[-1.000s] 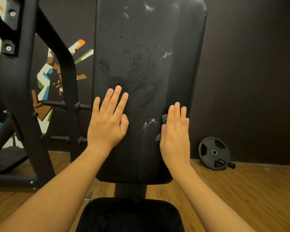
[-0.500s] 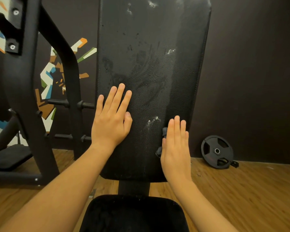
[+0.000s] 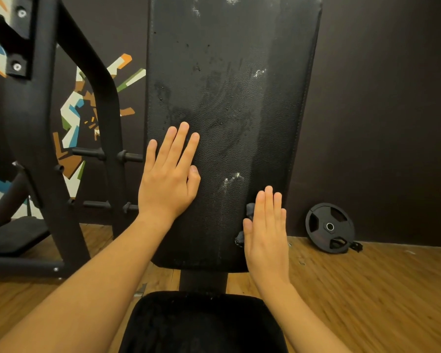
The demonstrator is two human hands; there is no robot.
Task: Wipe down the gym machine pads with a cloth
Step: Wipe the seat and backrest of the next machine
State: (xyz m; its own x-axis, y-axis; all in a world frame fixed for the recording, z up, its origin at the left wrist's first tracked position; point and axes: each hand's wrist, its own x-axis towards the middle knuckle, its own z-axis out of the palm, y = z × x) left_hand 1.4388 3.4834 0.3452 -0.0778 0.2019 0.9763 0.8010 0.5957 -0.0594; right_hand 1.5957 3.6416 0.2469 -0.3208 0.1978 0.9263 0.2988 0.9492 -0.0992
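Against the upright back pad, mid-frame, both hands lie flat. L hand sits approx 8 o'clock from pad centre, palm on the vinyl, fingers straight & slightly fanned, aimed at 1 o'clock, thumb tucked beside the index. It's spread open, nothing held. R hand is at 5 o'clock from pad centre, over the pad's lower R edge, fingers straight & together, aimed at 12. It grips nothing, just presses a dark cloth flat to the pad. Cloth is mostly hidden under the palm; only two bunched bits stick out on the hand's 9–10 o'clock side, by the thumb.

Pad surface: black, textured, w/ damp smear arcs across the middle, droplets toward 10 o'clock, white flecks near the top edge, at 1 o'clock, and just off the R hand's 11 o'clock.

Seat pad, black, at 6 o'clock at frame bottom, under the back pad; a dark post shows between them. Machine frame, black steel w/ bolts, fills 9 o'clock; short horizontal pegs jut from it toward the pad. Multicolour mural shows behind the frame. Weight plate at 4 o'clock leans on the dark wall, standing on the wood floor, well apart from the pad.
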